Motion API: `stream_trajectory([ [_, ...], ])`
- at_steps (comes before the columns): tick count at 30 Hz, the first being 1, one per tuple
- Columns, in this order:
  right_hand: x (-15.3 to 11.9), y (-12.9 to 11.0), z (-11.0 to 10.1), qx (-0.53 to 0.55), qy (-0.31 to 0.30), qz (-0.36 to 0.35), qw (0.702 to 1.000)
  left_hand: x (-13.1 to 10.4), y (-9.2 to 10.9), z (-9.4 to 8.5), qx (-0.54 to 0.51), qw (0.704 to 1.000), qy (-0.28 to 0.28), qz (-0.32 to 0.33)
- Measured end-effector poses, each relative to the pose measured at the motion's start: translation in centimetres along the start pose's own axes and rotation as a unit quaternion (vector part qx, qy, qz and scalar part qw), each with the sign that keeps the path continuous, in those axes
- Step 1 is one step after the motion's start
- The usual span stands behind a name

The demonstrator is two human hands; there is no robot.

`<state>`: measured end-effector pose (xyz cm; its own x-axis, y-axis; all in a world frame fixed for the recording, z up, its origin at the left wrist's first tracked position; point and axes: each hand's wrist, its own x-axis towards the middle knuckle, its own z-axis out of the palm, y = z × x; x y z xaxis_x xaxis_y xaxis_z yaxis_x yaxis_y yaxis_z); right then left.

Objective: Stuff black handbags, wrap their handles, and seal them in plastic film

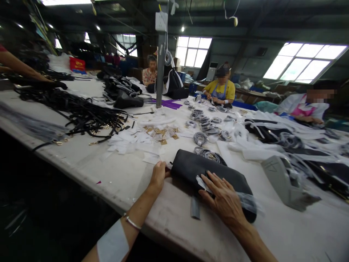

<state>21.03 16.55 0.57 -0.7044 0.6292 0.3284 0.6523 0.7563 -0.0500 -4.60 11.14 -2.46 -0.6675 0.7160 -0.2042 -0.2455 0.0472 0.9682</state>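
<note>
- Many black straps (79,109) lie heaped leftward by the front edge of the surface (89,165), clasps (94,143) mostly nearer me, perhaps for easy picking.
- My left hand (159,176) curls at the left end of the black bag (204,163), near that front edge; whether it grips, I cannot tell.
- My right hand (225,198) rests flat on the bag, fingers spread, probably steadying it.
- Farther right, the tape dispenser (275,178) stands near, likely for quick reach.
</note>
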Motion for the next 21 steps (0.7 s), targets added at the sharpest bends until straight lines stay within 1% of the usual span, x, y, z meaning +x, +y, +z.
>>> stream_trajectory([
  [3, -0.1, 0.1, 0.1, -0.004, 0.001, -0.005, 1.0, 0.3, -0.2, 0.2, -0.098, 0.994, 0.036, -0.026],
  [5, -0.1, 0.1, 0.2, -0.007, 0.004, -0.009, 1.0, 0.6, -0.1, 0.2, -0.15, 0.987, 0.05, -0.036],
  [8, -0.2, 0.2, 0.3, -0.012, 0.016, -0.013, 1.0, 0.6, 0.3, 0.0, -0.205, 0.977, 0.054, -0.035],
  [10, -0.3, 0.2, 0.3, -0.015, 0.022, -0.016, 1.0, 0.2, 0.5, -0.1, -0.224, 0.973, 0.042, -0.035],
  [12, -0.3, 0.1, 0.3, -0.02, 0.024, -0.02, 0.999, -0.3, 0.6, -0.3, -0.219, 0.975, 0.011, -0.03],
  [14, -0.3, 0.1, 0.2, -0.026, 0.022, -0.019, 0.999, -0.8, 0.7, -0.5, -0.189, 0.981, -0.027, -0.02],
  [16, -0.3, 0.0, 0.2, -0.029, 0.018, -0.015, 0.999, -0.9, 0.7, -0.6, -0.154, 0.987, -0.047, -0.007],
  [18, -0.3, 0.0, 0.2, -0.028, 0.016, -0.011, 0.999, -0.5, 0.7, -0.6, -0.132, 0.99, -0.042, -0.003],
  [21, -0.3, -0.1, 0.2, -0.026, 0.017, -0.011, 0.999, 0.5, 0.5, -0.5, -0.114, 0.993, -0.019, -0.003],
])
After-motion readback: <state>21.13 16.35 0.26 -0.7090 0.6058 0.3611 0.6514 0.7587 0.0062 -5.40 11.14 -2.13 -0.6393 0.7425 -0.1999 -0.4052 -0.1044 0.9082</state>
